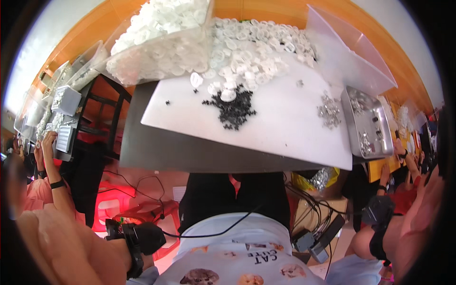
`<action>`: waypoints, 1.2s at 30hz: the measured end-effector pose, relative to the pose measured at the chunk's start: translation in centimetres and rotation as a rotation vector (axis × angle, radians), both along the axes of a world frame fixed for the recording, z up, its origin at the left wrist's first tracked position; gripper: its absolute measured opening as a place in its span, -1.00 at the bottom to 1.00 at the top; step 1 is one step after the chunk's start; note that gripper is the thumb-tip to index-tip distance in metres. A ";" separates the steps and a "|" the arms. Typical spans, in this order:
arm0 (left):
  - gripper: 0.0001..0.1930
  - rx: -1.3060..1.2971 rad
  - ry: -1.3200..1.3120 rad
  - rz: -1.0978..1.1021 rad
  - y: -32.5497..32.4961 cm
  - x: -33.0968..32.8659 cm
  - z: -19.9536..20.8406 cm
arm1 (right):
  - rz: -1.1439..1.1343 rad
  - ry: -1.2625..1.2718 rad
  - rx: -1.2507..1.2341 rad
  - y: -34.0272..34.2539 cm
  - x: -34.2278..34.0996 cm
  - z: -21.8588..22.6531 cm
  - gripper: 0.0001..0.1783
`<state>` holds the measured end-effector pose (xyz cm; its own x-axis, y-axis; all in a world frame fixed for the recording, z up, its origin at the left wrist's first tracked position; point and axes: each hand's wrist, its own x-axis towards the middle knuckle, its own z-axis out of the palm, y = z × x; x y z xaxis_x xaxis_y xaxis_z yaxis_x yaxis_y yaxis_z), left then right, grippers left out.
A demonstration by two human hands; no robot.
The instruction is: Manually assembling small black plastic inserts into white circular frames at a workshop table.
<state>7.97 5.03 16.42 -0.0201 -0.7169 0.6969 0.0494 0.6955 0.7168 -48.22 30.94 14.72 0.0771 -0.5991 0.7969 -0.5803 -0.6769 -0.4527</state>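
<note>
On the desk [161, 154], near the front edge of the white board [294, 111], black pieces [233, 113] are heaped, seemingly for easy reach. The left hand [66, 242] and right hand [420, 211] are held aside; their grip cannot be told.

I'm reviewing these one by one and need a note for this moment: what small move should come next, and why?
Probably bring one hand to the round white piece at the upper edge of the black pile: both lie loose on the white board, and neither of the wearer's hands shows there.
</note>
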 end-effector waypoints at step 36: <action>-0.88 0.281 -0.612 -0.434 -4.3 -9.4 -11.9 | -0.303 0.766 0.950 -47.3 26.4 -7.2 -0.36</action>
